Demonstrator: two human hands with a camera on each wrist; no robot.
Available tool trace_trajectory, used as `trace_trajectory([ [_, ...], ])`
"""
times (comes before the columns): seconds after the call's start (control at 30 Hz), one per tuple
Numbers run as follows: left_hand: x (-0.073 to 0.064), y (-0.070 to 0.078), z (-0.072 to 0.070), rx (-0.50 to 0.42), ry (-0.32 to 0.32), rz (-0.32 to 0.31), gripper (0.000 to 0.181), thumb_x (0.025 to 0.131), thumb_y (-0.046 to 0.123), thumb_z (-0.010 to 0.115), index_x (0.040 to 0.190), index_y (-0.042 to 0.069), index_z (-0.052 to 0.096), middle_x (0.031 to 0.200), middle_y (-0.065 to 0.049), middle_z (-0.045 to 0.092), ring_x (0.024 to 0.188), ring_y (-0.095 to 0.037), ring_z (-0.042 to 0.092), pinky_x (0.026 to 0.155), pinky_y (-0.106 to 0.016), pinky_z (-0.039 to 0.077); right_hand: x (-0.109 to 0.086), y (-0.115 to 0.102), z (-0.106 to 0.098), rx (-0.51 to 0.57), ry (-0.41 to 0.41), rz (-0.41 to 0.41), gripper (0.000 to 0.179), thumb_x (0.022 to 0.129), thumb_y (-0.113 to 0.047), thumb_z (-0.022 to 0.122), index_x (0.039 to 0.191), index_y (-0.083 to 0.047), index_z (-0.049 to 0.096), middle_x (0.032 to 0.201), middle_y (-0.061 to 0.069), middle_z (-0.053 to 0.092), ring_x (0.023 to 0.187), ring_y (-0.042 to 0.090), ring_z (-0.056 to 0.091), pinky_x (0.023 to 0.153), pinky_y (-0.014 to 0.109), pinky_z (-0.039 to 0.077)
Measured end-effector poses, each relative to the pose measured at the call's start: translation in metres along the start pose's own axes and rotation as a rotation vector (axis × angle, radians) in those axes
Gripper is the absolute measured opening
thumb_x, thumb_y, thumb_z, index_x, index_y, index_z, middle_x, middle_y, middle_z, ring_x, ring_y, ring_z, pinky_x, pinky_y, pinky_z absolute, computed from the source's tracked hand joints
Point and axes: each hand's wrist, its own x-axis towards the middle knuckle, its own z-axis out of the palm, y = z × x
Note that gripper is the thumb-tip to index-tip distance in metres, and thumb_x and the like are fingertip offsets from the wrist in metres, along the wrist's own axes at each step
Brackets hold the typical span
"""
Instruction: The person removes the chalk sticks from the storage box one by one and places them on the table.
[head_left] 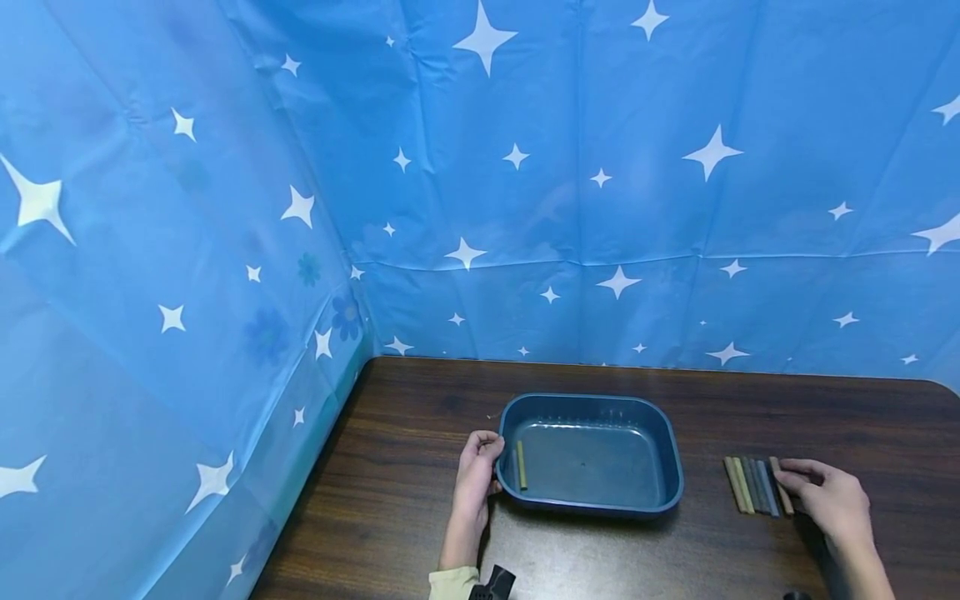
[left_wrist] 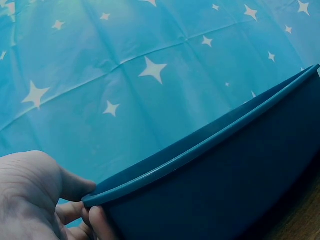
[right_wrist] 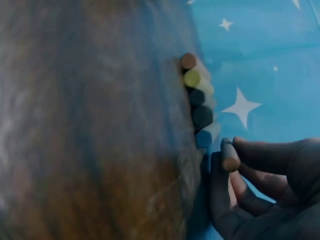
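Observation:
My left hand (head_left: 474, 477) grips the left rim of a dark blue rectangular plastic tub (head_left: 585, 503), thumb over the edge and fingers below it. Inside, near the tub's left wall, lies a yellow-green stick (head_left: 522, 468). Over to the right, my right hand (head_left: 834, 500) pinches an orange-brown round stick (right_wrist: 230, 163) between thumb and fingers. That stick is at the right end of a row, slightly apart from the blue stick (right_wrist: 204, 139) beside it. Farther along the row are two dark sticks (right_wrist: 202, 117), a yellow one (right_wrist: 192, 78) and a brown one (right_wrist: 188, 61).
Everything stands on a dark wood-grain table (head_left: 420, 417). A blue curtain (head_left: 525, 208) with white stars hangs behind it and along the left side. A black device (head_left: 492, 583) is on my left wrist at the sleeve.

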Motion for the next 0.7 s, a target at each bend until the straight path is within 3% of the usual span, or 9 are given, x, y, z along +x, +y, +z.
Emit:
trace_trajectory([
  [0.1,-0.0009,-0.0001,-0.0003,0.003,-0.002,-0.003,0.017,0.093,0.018,0.058,0.102,0.005,0.053,0.081,-0.003,0.052,0.056,-0.008,0.043,0.044,-0.019,0.036,-0.0005,-0.0004,0.0012,-0.077,0.035,-0.062,0.041,0.091,-0.024,0.064,0.116,0.009,0.061,0.088,0.015,0.07,0.088,0.04,0.059,0.075,0.051,0.039],
  [0.23,-0.0007,0.0001,-0.0001,0.005,-0.004,-0.007,0.018,0.093,0.019,0.058,0.103,0.004,0.053,0.082,-0.004,0.053,0.057,-0.009,0.044,0.044,-0.019,0.036,-0.001,-0.0018,0.0009,-0.114,0.036,-0.114,0.038,0.092,-0.021,0.064,0.114,0.009,0.062,0.084,0.012,0.07,0.087,0.041,0.059,0.078,0.055,0.037],
  [0.5,0.0008,0.0011,0.0,-0.002,0.001,0.0,0.016,0.093,0.017,0.057,0.102,0.004,0.053,0.079,-0.003,0.052,0.054,-0.008,0.042,0.044,-0.019,0.036,-0.0027,-0.0056,-0.0012,-0.135,0.007,-0.14,0.035,0.095,-0.019,0.058,0.114,0.01,0.061,0.089,0.018,0.069,0.088,0.042,0.059,0.075,0.054,0.038],
  [0.7,-0.0014,0.0035,0.0,0.004,-0.005,-0.004,0.018,0.094,0.019,0.057,0.104,0.004,0.054,0.08,-0.003,0.05,0.059,-0.009,0.041,0.046,-0.02,0.036,0.0007,-0.0044,-0.0022,-0.154,0.037,-0.103,0.035,0.096,-0.019,0.055,0.113,0.011,0.06,0.107,0.031,0.061,0.095,0.048,0.055,0.073,0.055,0.04],
])
